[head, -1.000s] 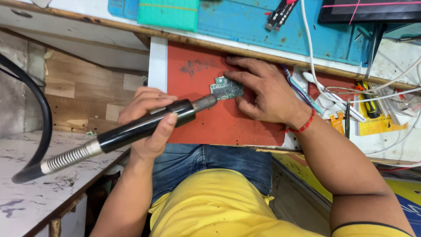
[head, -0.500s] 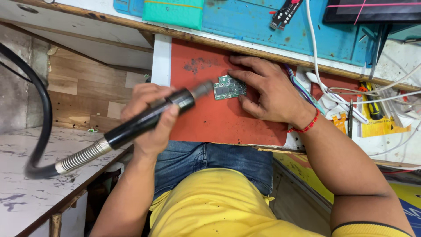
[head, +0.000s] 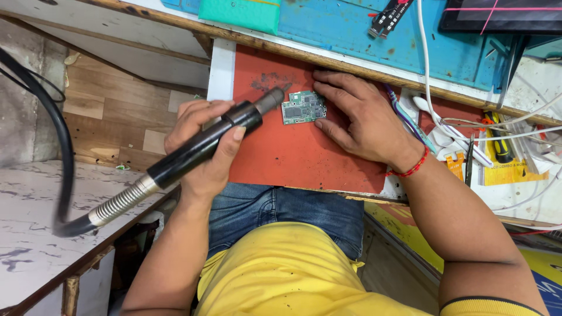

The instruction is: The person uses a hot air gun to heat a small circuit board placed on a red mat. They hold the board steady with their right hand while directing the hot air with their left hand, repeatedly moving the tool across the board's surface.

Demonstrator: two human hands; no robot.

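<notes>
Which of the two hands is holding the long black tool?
The left hand. It wraps around the black rotary tool, while the right hand lies flat beside the small green circuit board.

Only one view was given, taken from a camera worn on the person's head. It looked steeply down over the person's own yellow shirt (head: 293,269) and blue jeans (head: 281,213) at the bottom of the frame, facing forward towards the table with its red-orange work mat (head: 293,152), which filled the middle. The blue surface (head: 351,29) at the table's far side ran along the top edge. The camera sat close, about at arm's reach, so both forearms entered from below. A white marbled side surface (head: 29,222) lay at lower left, with wooden flooring (head: 105,117) beyond it.
</notes>
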